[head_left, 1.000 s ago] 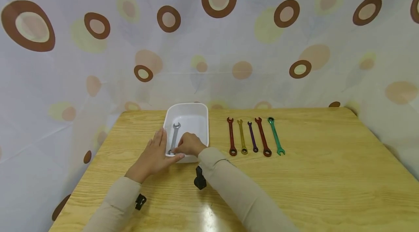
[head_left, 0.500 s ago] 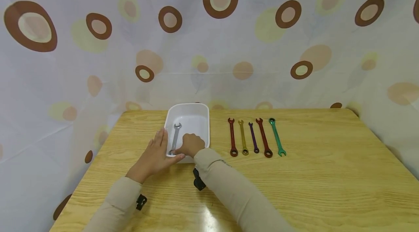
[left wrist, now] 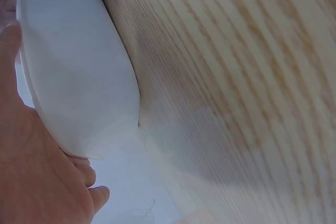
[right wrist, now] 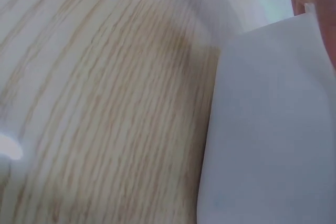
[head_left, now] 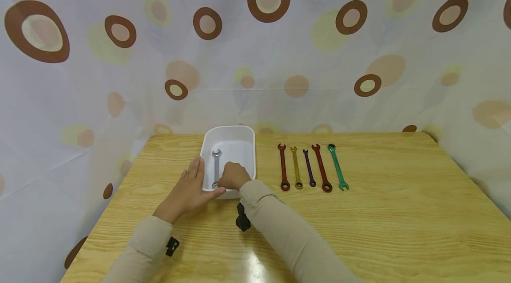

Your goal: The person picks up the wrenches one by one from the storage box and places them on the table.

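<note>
A silver combination wrench lies in the white plastic bin, its open jaw end toward the back. My right hand reaches over the bin's front wall with curled fingers and pinches the wrench's near ring end, partly hidden by the fingers. My left hand steadies the bin's front left corner, fingers straight along the left side and thumb along the front rim. In the left wrist view, that hand lies against the bin's outer wall. The right wrist view has mostly the bin's outside.
Right of the bin, several wrenches lie in a row on the wooden table: a red one, a yellow one, a purple one, another red one and a green one. A patterned cloth hangs behind.
The silver wrench's near end has shifted right with my right hand, so the wrench stands straighter in the bin. My left hand has kept its place.
</note>
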`<action>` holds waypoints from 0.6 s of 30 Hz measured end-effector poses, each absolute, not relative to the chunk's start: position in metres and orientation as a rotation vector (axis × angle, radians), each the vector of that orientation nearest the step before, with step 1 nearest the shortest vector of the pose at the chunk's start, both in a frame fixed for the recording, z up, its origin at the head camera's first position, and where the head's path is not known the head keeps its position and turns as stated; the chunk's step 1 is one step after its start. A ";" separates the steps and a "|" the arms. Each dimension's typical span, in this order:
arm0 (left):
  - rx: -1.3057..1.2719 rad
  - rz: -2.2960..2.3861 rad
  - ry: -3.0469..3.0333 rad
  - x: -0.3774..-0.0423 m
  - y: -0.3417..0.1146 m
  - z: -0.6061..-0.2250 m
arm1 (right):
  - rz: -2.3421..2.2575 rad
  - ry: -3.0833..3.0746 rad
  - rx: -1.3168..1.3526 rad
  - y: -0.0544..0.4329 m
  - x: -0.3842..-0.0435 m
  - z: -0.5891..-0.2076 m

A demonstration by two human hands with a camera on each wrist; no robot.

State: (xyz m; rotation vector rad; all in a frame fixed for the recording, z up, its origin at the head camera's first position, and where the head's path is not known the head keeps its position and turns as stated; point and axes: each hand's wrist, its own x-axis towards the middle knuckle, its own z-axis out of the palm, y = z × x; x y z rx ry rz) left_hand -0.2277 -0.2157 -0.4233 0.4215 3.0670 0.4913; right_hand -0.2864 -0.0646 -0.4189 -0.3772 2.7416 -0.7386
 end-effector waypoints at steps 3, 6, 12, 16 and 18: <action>0.418 0.489 3.063 -0.228 -0.216 -0.423 | -0.767 2.750 -0.373 -0.065 -0.286 -0.419; 0.411 0.492 3.056 -0.227 -0.216 -0.423 | -0.800 2.756 -0.348 -0.065 -0.285 -0.421; 0.415 0.496 3.059 -0.227 -0.216 -0.423 | -0.837 2.794 -0.352 -0.064 -0.281 -0.419; 0.421 0.490 3.068 -0.227 -0.216 -0.423 | -0.821 2.800 -0.340 -0.063 -0.281 -0.418; 0.424 0.491 3.068 -0.227 -0.216 -0.423 | -0.818 2.798 -0.329 -0.063 -0.281 -0.418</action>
